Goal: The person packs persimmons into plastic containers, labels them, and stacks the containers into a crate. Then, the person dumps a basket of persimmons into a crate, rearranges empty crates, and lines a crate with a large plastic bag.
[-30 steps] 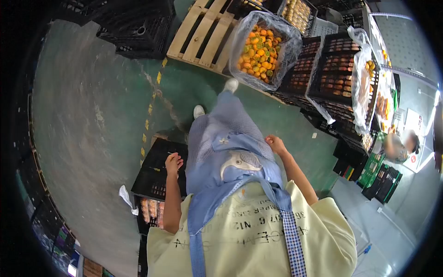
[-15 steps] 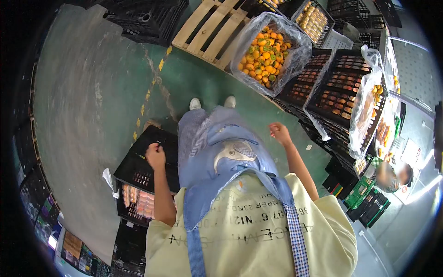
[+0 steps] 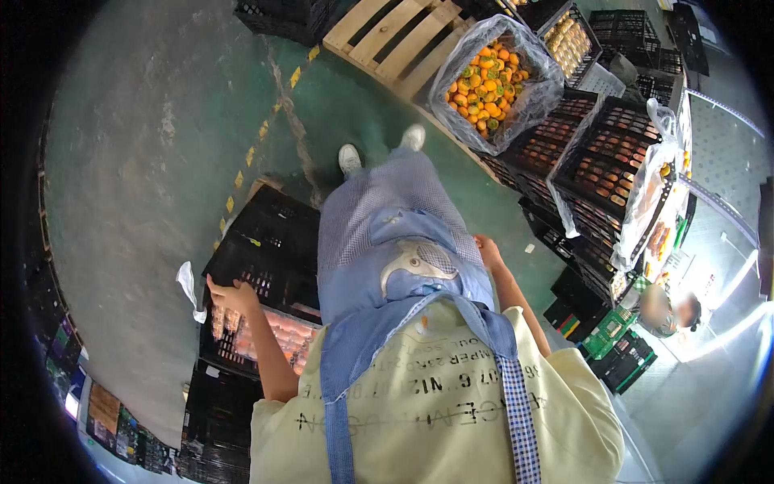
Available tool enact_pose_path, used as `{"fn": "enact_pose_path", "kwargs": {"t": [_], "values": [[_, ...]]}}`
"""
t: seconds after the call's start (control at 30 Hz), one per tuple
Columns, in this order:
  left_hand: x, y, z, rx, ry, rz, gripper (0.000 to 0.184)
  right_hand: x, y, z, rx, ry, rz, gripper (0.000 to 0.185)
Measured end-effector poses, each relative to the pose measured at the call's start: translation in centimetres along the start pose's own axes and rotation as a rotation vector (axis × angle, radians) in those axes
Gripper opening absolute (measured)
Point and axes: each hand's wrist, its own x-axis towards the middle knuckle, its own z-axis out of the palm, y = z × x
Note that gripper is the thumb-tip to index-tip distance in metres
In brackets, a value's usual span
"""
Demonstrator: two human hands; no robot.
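My left hand (image 3: 231, 296) is over a black plastic crate (image 3: 278, 230) to my left, its thumb and index finger apart, near the crate's outer edge. I cannot tell whether the fingertips touch the rim. Beneath that hand, packs of pinkish-orange produce (image 3: 278, 335) show in the crate below. A white plastic bag end (image 3: 189, 289) hangs at the crate's outer corner. My right hand (image 3: 487, 252) hangs beside my right thigh, partly behind the blue apron (image 3: 403, 298); its fingers are mostly hidden.
Ahead, a wooden pallet (image 3: 393, 42) bears a plastic-lined crate of orange persimmons (image 3: 488, 85). Stacked black crates (image 3: 605, 153) stand to the right. A person (image 3: 665, 310) is at far right. Yellow-black tape (image 3: 264, 129) marks the green floor.
My left hand has moved outward and back to the crate's outer edge, its fingers spreading. My right hand has dropped in beside my thigh. My body and view have shifted, and my feet have stepped.
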Motion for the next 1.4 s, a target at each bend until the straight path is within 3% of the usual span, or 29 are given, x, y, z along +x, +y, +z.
{"fn": "enact_pose_path", "kwargs": {"t": [0.03,0.07,0.13,0.7,0.83,0.9,0.97,1.07,1.17,1.23,1.4], "values": [[0.0,-0.8,1.3,-0.093,0.009,-0.042,0.067,-0.4,-1.7,-0.4,-0.048,0.011,0.001,0.019],[-0.4,0.9,0.7,0.014,0.088,-0.029,0.064,-0.6,-3.0,-0.5,-0.096,0.022,0.002,0.022],[0.5,0.5,1.2,-0.062,0.021,-0.056,0.062,-0.4,-3.9,0.2,-0.163,0.058,-0.010,0.027],[1.8,-2.4,1.9,-0.231,-0.004,-0.099,0.052,2.6,-0.4,2.6,0.158,0.208,-0.014,0.022],[1.8,-2.9,1.5,-0.238,0.010,-0.093,0.051,4.4,-1.0,2.2,0.055,0.183,-0.122,0.019],[1.4,-2.6,1.2,-0.247,-0.006,-0.119,0.051,3.1,-4.8,1.5,-0.145,0.187,-0.082,0.024],[1.5,-3.2,1.1,-0.258,0.013,-0.088,0.050,2.9,-6.1,1.9,-0.223,0.177,-0.108,0.015],[1.2,-2.8,1.4,-0.266,0.032,-0.050,0.050,4.6,-8.5,0.7,0.014,0.070,0.030,0.016],[0.9,-1.1,1.5,-0.246,0.055,-0.064,0.050,6.9,-8.3,-0.9,0.104,0.054,-0.083,0.026],[0.8,0.3,1.1,-0.207,0.011,-0.137,0.051,7.6,-7.8,-2.2,0.183,0.056,-0.034,0.023],[-0.9,4.5,1.3,0.056,0.246,-0.016,0.052,10.6,-5.1,-7.5,0.380,0.062,0.046,0.015]]}}
